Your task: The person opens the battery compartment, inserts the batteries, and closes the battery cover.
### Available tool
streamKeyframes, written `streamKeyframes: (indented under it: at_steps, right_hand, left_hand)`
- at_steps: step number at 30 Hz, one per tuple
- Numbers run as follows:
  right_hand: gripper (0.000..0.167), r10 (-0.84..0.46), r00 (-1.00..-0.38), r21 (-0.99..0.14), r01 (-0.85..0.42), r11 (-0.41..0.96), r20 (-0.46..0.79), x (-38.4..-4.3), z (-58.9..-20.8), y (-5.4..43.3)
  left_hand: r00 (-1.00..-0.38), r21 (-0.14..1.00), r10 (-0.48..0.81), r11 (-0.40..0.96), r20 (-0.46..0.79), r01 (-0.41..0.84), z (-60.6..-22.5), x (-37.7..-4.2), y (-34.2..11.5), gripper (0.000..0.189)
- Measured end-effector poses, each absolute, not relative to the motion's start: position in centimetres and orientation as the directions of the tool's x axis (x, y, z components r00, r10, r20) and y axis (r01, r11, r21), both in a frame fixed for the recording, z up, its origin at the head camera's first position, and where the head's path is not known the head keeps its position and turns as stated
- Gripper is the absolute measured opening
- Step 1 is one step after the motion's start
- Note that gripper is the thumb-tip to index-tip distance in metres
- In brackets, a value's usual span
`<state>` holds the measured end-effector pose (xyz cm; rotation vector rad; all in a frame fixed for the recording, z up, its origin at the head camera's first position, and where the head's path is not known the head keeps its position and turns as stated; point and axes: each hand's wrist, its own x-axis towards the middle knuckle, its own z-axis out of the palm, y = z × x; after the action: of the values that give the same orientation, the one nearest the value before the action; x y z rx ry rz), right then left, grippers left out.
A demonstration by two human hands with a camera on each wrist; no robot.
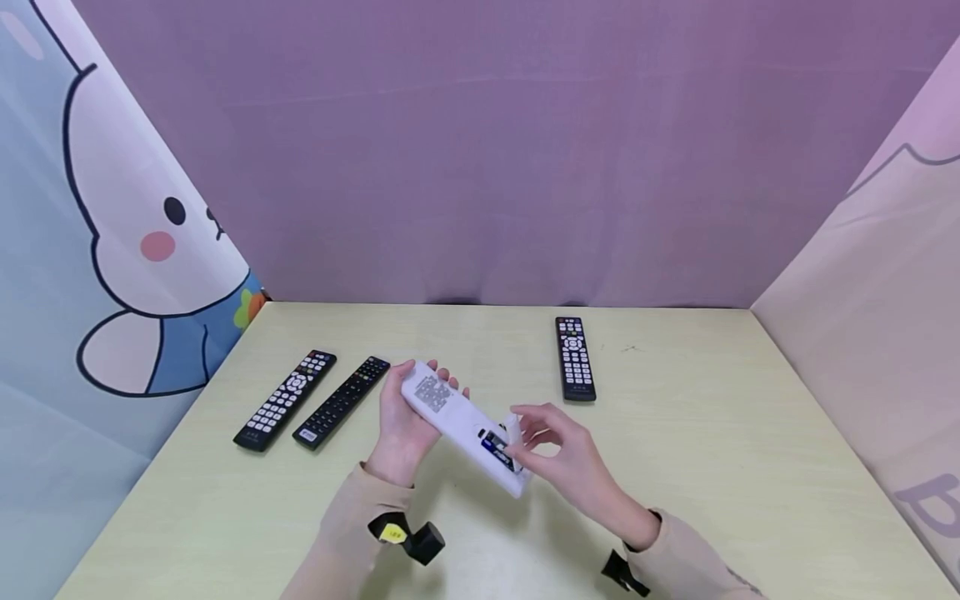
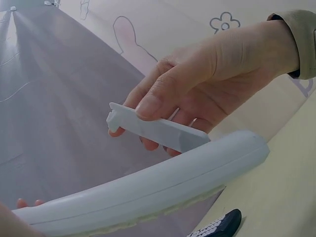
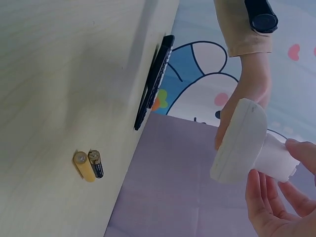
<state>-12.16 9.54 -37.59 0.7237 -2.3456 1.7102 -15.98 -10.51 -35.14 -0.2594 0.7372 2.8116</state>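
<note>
My left hand (image 1: 403, 429) grips a white remote control (image 1: 461, 421) by one end, above the table, its back turned up. A printed label shows near the held end. At the other end the battery compartment is uncovered, with dark-and-blue batteries (image 1: 495, 447) inside. The thumb and fingers of my right hand (image 1: 562, 454) pinch the white battery cover (image 2: 158, 129), tilted up from the remote at that compartment. In the left wrist view, the cover's lower end meets the remote's edge; whether it touches, I cannot tell.
Two black remotes (image 1: 285, 402) (image 1: 342, 402) lie side by side on the table's left. Another black remote (image 1: 575, 358) lies toward the back, right of centre. In the right wrist view, a yellow battery (image 3: 84, 166) and a dark battery (image 3: 96, 164) are on the table. Curtains (image 1: 510, 167) surround it.
</note>
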Motion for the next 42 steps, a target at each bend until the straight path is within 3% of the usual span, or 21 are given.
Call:
streamKeyframes:
  at_steps: [16, 26, 42]
  right_hand:
    - [0.042, -0.366, -0.698, -0.630, -0.714, 0.305, 0.615, -12.1, -38.3, 9.1]
    - [0.039, -0.465, -0.694, -0.608, -0.714, 0.347, 0.549, -12.2, -38.2, 9.0]
    - [0.040, -0.519, -0.692, -0.590, -0.713, 0.379, 0.502, -12.3, -38.7, 9.0]
  left_hand:
    - [-0.962, 0.470, 0.161, -0.847, -0.222, -0.250, -35.1, -16.0, -10.4, 0.021]
    - [-0.959, 0.498, 0.170, -0.826, -0.227, -0.265, -35.0, -15.9, -10.2, 0.022]
    - [-0.952, 0.493, 0.187, -0.821, -0.243, -0.287, -34.6, -15.8, -10.0, 0.023]
